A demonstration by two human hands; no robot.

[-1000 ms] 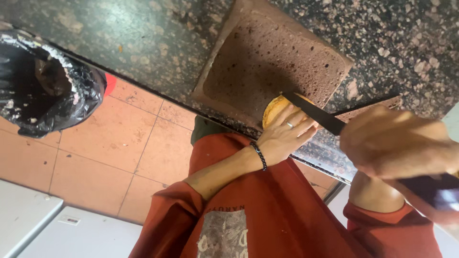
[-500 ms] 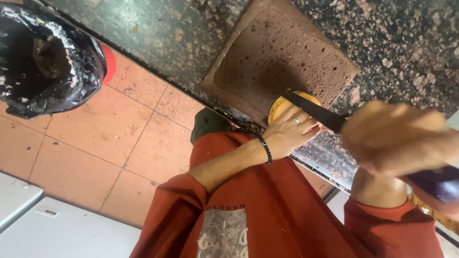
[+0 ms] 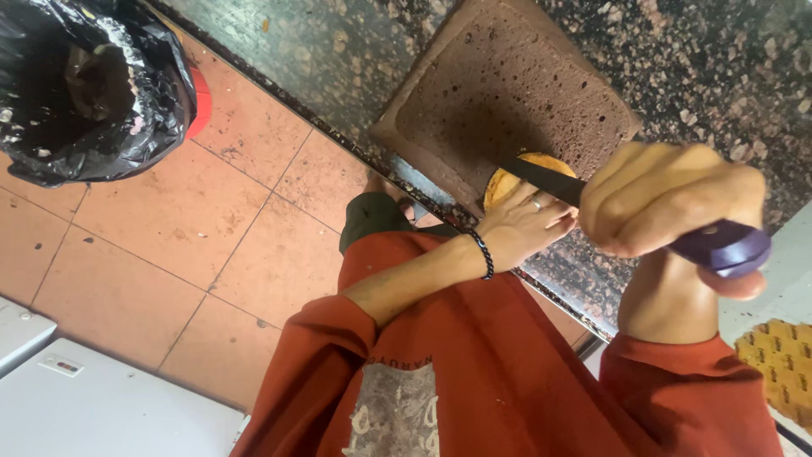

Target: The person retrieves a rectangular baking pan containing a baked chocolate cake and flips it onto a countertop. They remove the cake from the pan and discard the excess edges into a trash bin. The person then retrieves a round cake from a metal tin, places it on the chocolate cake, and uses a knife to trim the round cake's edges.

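My left hand (image 3: 529, 224), with a ring and a dark bead bracelet, presses on a round yellow-orange food item (image 3: 506, 183) at the near edge of a brown pitted cutting board (image 3: 507, 101). My right hand (image 3: 668, 207) is closed around the purple handle (image 3: 726, 247) of a knife. Its dark blade (image 3: 541, 179) lies across the top of the yellow item, just above my left fingers. Much of the item is hidden under that hand.
The board lies on a speckled granite counter (image 3: 702, 51). Below is an orange tiled floor (image 3: 211, 220) with a red bin lined with a black bag (image 3: 93, 85) at top left. A white appliance (image 3: 85, 406) is at bottom left, a yellow patterned mat (image 3: 782, 364) at right.
My right hand with the knife has come closer and now covers more of the view. The blade stays on the yellow item and my left hand keeps its hold.
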